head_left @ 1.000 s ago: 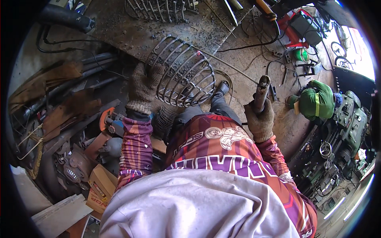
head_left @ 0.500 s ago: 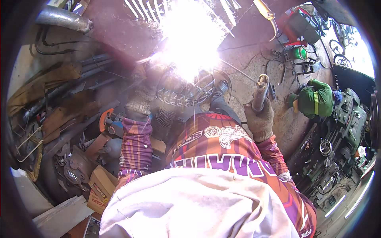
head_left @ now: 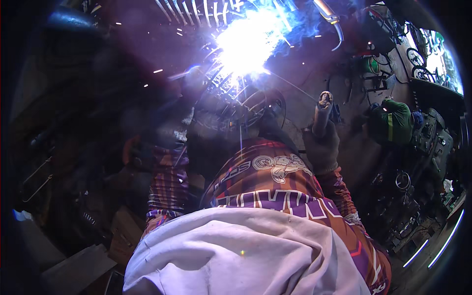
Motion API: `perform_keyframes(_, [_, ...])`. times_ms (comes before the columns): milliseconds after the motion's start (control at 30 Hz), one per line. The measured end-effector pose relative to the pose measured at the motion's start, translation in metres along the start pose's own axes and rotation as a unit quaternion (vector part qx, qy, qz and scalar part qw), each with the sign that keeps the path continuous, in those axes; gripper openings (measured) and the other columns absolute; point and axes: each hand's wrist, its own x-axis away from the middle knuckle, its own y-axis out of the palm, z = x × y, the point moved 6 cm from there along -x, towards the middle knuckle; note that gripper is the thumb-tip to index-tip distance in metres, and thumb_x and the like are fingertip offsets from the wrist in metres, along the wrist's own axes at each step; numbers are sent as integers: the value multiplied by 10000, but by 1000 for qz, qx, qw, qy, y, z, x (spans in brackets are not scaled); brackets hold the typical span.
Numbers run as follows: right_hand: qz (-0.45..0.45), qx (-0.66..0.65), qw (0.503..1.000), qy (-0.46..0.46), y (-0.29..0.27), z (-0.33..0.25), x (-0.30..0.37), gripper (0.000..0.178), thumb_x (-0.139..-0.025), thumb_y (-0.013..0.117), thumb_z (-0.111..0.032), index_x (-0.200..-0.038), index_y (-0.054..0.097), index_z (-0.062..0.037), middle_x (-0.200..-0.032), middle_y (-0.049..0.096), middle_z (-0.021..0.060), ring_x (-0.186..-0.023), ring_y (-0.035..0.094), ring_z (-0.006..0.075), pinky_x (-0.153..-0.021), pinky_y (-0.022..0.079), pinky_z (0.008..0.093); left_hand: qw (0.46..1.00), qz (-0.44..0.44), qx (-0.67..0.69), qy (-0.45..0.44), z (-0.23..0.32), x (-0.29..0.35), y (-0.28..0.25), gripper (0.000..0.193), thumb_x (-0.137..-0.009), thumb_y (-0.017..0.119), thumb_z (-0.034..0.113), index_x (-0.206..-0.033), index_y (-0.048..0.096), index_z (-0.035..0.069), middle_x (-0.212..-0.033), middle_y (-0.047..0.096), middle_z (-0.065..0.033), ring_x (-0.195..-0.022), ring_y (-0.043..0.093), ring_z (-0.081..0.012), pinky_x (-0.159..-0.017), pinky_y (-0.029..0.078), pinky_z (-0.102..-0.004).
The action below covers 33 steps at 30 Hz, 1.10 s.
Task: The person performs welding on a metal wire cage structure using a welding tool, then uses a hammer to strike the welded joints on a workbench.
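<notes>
My gloved right hand [head_left: 324,147] is closed round the handle of a welding electrode holder [head_left: 322,115]. From the holder a thin electrode [head_left: 295,87] slants up and left into a blinding welding arc [head_left: 246,49]. Beneath the arc, in front of my body, is a curved openwork metal piece [head_left: 253,105], partly lost in glare and shadow. To its left, my gloved left hand [head_left: 179,125] reaches up beside the metal; its fingers are too dark to make out. Sparks and bluish smoke surround the arc.
Metal strips [head_left: 196,12] lie in a row beyond the arc. A torch with a bent neck [head_left: 332,19] is at the upper right. On the right, a person in green [head_left: 396,120] crouches by a machine [head_left: 435,137]. A cardboard box [head_left: 125,233] stands at lower left.
The picture has darkened around the arc, and its glare has shrunk. Flying sparks and blue smoke now show. Both of my hands stay in nearly the same places.
</notes>
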Motion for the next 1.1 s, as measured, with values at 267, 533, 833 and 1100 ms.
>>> perform_keyframes(267, [15, 18, 998, -60, 3, -7, 4, 441, -827, 732, -2, -1246, 595, -8, -1004, 651, 61, -874, 633, 160, -774, 521, 301, 998, 6, 61, -13, -15, -11, 9, 528, -987, 645, 404, -1282, 574, -28, -1182, 678, -134, -1081, 640, -242, -909, 505, -348])
perform_keyframes(533, [-14, 132, 991, -23, 6, 9, 6, 427, -817, 785, -65, -1211, 625, -31, -1012, 688, 82, -865, 675, 172, -749, 545, 325, 902, 3, 425, -75, -30, -16, 26, 530, -992, 641, 397, -1300, 563, -27, -1199, 671, -135, -1103, 638, -244, -916, 508, -347])
perform_keyframes(833, [-1, 89, 994, 65, 7, 15, 5, 396, -817, 787, -79, -1176, 626, -35, -875, 691, 61, -778, 669, 154, -714, 539, 325, 990, 28, 132, 51, -9, -8, 11, 508, -969, 689, 395, -1263, 598, -10, -1117, 710, -128, -1030, 670, -220, -897, 510, -360])
perform_keyframes(1100, [-3, 53, 998, 44, 7, 8, 6, 386, -819, 784, -101, -1167, 633, -31, -855, 692, 60, -764, 660, 160, -721, 535, 332, 990, 9, 144, 3, 1, -4, 10, 552, -973, 677, 416, -1311, 582, -9, -1224, 662, -86, -1081, 615, -198, -945, 481, -345])
